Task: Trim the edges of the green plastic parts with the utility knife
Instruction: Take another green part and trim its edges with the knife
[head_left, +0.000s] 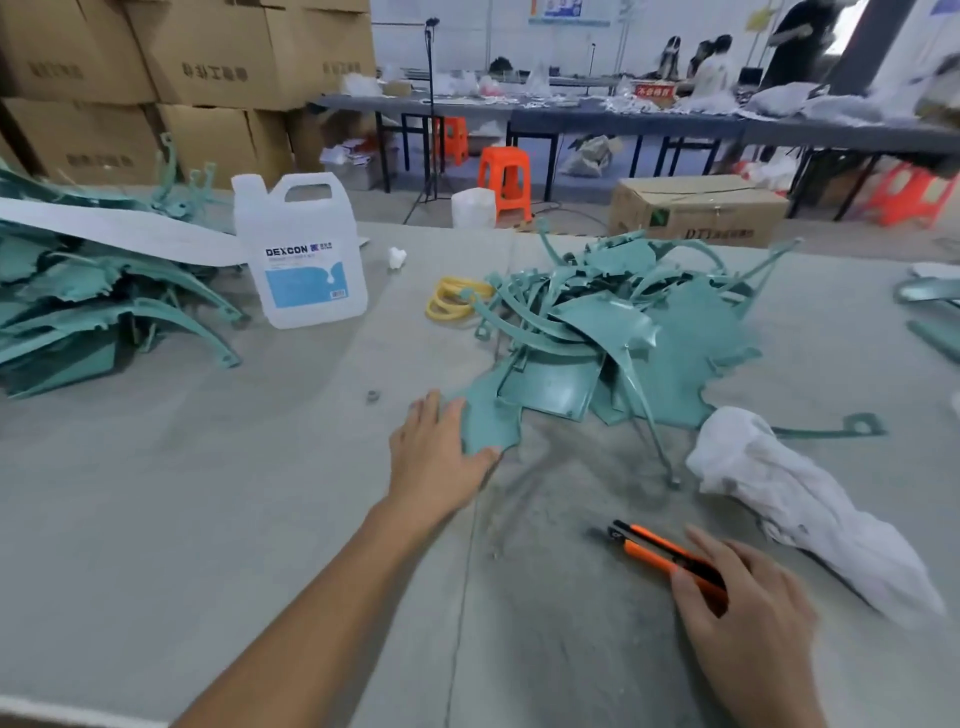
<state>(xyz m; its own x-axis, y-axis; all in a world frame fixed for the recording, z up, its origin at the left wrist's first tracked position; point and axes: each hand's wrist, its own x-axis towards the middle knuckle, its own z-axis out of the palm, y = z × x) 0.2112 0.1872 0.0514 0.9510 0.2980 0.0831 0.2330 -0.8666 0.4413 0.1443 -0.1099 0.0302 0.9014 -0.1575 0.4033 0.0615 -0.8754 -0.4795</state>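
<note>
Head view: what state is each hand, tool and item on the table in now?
Left hand: holds the flat green plastic part by its edge.
Right hand: fingers curled round the orange utility knife.
Orange utility knife: lying on the grey table, blade unclear.
White plastic jug: upright.
White cloth rag: crumpled.
Pile of green plastic parts: tangled heap.

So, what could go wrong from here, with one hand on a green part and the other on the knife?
1. The green part that the left hand holds lies partly under the tangled pile; pulling may drag other pieces along.
2. The right hand pinches the utility knife; whether the blade is out cannot be told, so a cut is possible.
</note>
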